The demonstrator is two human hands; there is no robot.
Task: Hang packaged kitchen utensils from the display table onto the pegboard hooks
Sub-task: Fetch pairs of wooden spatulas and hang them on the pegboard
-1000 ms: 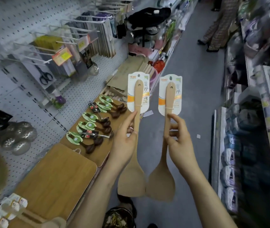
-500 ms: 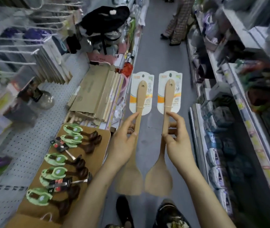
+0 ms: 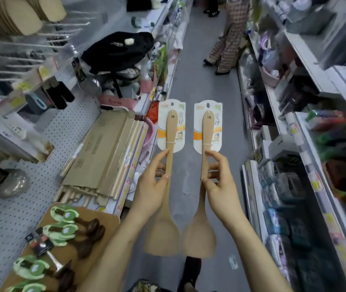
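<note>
Two wooden spatulas on white backing cards are held upright over the aisle, blades down. My left hand (image 3: 154, 186) pinches the handle of the left spatula (image 3: 169, 165) below its card. My right hand (image 3: 218, 180) pinches the handle of the right spatula (image 3: 204, 165) the same way. The two blades nearly touch at the bottom. The white pegboard (image 3: 41, 186) rises at the left, its hooks (image 3: 20, 60) blurred at the upper left. A wooden display board (image 3: 104, 220) at the lower left carries several green-carded dark spoons (image 3: 73, 228).
Flat cardboard packages (image 3: 104, 148) lie beyond the board. A black bag (image 3: 119, 49) sits further along the left shelf. Stocked shelves (image 3: 294, 165) line the right of the grey aisle floor (image 3: 199, 70). A person in checked trousers (image 3: 229, 43) stands down the aisle.
The view has swung right and up along the aisle; the spoon board has slid to the lower left. Both hands keep the same hold, and the spatulas stand slightly further apart.
</note>
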